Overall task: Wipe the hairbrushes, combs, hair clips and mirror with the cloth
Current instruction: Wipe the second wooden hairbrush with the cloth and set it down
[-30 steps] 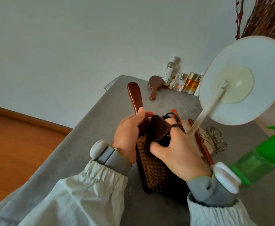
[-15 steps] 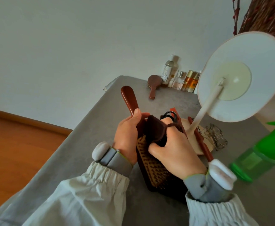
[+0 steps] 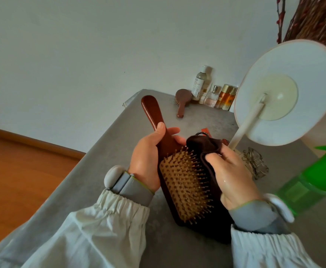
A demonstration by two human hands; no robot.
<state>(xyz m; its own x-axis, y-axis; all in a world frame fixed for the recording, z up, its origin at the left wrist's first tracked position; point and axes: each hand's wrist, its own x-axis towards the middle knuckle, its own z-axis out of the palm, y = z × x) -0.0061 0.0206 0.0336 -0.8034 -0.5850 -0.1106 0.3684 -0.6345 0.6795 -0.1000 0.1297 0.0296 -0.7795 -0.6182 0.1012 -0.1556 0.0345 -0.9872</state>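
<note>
Two hands are engaged on one paddle hairbrush (image 3: 185,182), held above the grey table (image 3: 92,171) with its bristle face up. Left hand (image 3: 148,157) is wrapped round the wooden handle just below the pad. Right hand (image 3: 233,175) has a dark brown cloth (image 3: 202,144) bunched under curled fingers and pressed against the brush's far edge and top.

Risks, as judged: cloth fibres may snag on the pins and jerk the brush in the grip. The right elbow works near the green spray bottle (image 3: 313,180) and the standing mirror (image 3: 286,93); a wide stroke could topple either. A clear hair clip (image 3: 255,163) lies just beside the mirror's stand and could be knocked off. A small round brush (image 3: 182,99) rests near the bottles (image 3: 214,93), apparently not yet wiped.
</note>
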